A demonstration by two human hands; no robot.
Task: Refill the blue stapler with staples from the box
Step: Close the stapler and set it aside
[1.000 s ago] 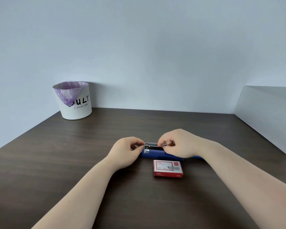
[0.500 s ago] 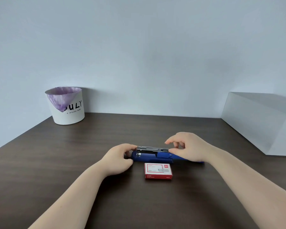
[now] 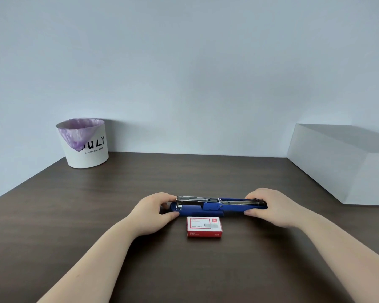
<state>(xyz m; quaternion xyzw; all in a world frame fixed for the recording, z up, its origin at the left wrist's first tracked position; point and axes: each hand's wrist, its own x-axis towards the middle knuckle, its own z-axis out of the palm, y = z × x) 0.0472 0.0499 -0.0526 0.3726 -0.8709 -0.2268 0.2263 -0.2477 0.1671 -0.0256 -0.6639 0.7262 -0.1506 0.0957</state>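
Observation:
The blue stapler (image 3: 208, 209) lies folded out flat across the middle of the dark wooden table (image 3: 206, 171), its silver metal staple channel showing on the left half and the opened top arm stretched to the right. My left hand (image 3: 154, 209) grips the stapler's left end. My right hand (image 3: 269, 206) grips the far end of the opened arm. A closed red and white staple box (image 3: 204, 227) lies flat just in front of the stapler, between my hands.
A white bin (image 3: 83, 144) with a purple liner stands at the back left by the wall. A large white box (image 3: 341, 162) sits on the right side of the table.
My right hand has swung the stapler's top arm open and out to the right, laying it flat. The left hand has stayed on the left end.

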